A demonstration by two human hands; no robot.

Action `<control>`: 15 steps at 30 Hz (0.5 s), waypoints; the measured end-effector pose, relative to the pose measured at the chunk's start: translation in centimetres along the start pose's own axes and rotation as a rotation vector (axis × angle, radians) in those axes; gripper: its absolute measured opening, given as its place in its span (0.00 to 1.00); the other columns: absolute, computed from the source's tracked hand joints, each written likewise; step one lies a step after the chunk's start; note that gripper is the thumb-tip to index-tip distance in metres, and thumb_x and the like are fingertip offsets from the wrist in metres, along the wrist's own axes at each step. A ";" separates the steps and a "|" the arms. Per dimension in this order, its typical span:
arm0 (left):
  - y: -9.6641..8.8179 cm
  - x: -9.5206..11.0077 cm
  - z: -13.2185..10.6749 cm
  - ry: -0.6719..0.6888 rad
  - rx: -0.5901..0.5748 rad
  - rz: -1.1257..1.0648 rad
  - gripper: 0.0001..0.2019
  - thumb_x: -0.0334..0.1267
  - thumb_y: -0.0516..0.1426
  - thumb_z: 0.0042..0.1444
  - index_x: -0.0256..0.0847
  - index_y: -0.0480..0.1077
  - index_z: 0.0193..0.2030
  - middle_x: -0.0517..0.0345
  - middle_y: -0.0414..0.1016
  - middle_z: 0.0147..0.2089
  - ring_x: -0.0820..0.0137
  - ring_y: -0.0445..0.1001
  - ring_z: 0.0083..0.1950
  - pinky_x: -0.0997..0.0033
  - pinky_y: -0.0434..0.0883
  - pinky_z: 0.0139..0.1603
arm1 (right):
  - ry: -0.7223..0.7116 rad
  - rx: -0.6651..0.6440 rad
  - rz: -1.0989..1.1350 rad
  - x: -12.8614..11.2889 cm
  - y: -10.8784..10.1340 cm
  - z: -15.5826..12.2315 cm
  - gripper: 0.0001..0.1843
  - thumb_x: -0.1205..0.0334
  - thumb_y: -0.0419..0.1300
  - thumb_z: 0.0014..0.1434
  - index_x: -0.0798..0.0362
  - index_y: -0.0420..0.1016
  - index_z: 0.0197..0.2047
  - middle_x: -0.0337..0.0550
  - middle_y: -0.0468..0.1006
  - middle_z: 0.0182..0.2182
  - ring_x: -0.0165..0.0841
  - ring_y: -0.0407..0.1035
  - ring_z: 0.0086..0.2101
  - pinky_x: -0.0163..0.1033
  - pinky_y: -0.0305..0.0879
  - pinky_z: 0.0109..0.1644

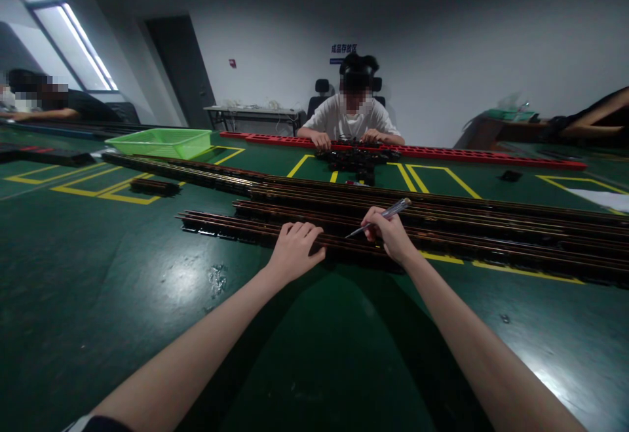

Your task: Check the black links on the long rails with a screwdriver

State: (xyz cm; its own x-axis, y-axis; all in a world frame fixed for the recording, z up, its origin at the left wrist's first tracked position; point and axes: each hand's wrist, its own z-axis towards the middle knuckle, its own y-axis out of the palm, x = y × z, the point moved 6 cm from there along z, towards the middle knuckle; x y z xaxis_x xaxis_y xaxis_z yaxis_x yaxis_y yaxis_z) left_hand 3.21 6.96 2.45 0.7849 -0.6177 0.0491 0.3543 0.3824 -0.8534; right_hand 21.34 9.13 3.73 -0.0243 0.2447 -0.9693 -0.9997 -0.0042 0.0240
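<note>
Several long dark rails with copper strips [442, 222] lie side by side across the green table [122, 274]. My left hand [293, 250] rests palm down on the nearest rail, fingers curled over its top. My right hand [390, 232] pinches a slim clear-handled screwdriver [381, 216] like a pen, its tip pointing left and down onto the same rail, just right of my left hand.
A person in a white shirt [351, 117] sits opposite, hands on small black parts [356, 157] by a long red strip [417, 150]. A green plastic tray [164, 141] stands at back left. Other people's arms show at the far left and right edges. Yellow lines mark the table.
</note>
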 end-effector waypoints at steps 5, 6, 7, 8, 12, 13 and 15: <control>0.1 0.0 0.0 0.004 -0.002 0.002 0.13 0.41 0.52 0.57 0.39 0.67 0.47 0.52 0.73 0.47 0.63 0.69 0.49 0.58 0.60 0.52 | 0.007 0.007 -0.001 0.0 0.0 0.0 0.08 0.61 0.56 0.43 0.54 0.66 0.17 0.35 0.65 0.11 0.24 0.58 0.14 0.30 0.53 0.17; 0.1 -0.1 0.0 0.003 -0.001 0.003 0.13 0.41 0.52 0.57 0.39 0.67 0.47 0.52 0.73 0.47 0.63 0.69 0.49 0.58 0.60 0.52 | 0.008 0.007 0.000 0.0 0.0 0.0 0.08 0.61 0.56 0.43 0.54 0.66 0.17 0.35 0.65 0.11 0.24 0.58 0.14 0.30 0.53 0.17; 0.1 -0.1 0.0 0.003 -0.001 0.002 0.13 0.41 0.52 0.57 0.39 0.67 0.47 0.52 0.73 0.47 0.63 0.69 0.49 0.58 0.60 0.52 | 0.007 0.007 0.001 0.0 0.0 0.0 0.08 0.61 0.56 0.43 0.54 0.66 0.17 0.35 0.65 0.11 0.24 0.58 0.14 0.30 0.53 0.17; 0.1 0.0 0.0 0.002 -0.001 0.001 0.13 0.41 0.51 0.57 0.39 0.67 0.47 0.52 0.73 0.47 0.63 0.69 0.49 0.58 0.60 0.52 | 0.006 0.006 0.002 0.0 0.0 0.0 0.08 0.61 0.56 0.43 0.54 0.66 0.17 0.35 0.65 0.11 0.24 0.58 0.14 0.30 0.53 0.17; 0.1 0.0 0.0 -0.003 -0.011 -0.004 0.13 0.42 0.51 0.57 0.40 0.67 0.47 0.52 0.73 0.48 0.63 0.69 0.49 0.58 0.60 0.52 | 0.000 0.004 -0.001 0.0 0.0 0.0 0.08 0.61 0.56 0.43 0.54 0.66 0.17 0.35 0.65 0.11 0.24 0.58 0.14 0.30 0.53 0.17; 0.0 0.0 0.0 -0.004 -0.011 -0.005 0.13 0.42 0.51 0.57 0.39 0.67 0.47 0.52 0.73 0.48 0.63 0.69 0.49 0.58 0.60 0.52 | 0.000 0.003 -0.002 0.0 0.0 0.0 0.08 0.61 0.56 0.43 0.54 0.67 0.17 0.35 0.65 0.11 0.25 0.58 0.14 0.30 0.53 0.17; 0.1 0.0 0.0 -0.003 -0.009 -0.006 0.13 0.41 0.51 0.57 0.39 0.67 0.47 0.52 0.73 0.48 0.63 0.69 0.49 0.58 0.61 0.52 | 0.000 0.001 -0.001 0.1 0.0 0.0 0.08 0.61 0.56 0.44 0.54 0.67 0.18 0.35 0.65 0.12 0.25 0.58 0.14 0.30 0.53 0.17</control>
State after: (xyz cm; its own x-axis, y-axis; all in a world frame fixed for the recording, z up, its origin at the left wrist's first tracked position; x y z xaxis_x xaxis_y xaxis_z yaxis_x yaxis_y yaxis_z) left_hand 3.25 7.01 2.43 0.7843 -0.6178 0.0556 0.3541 0.3724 -0.8579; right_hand 21.38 9.18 3.66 -0.0236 0.2448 -0.9693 -0.9997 -0.0026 0.0237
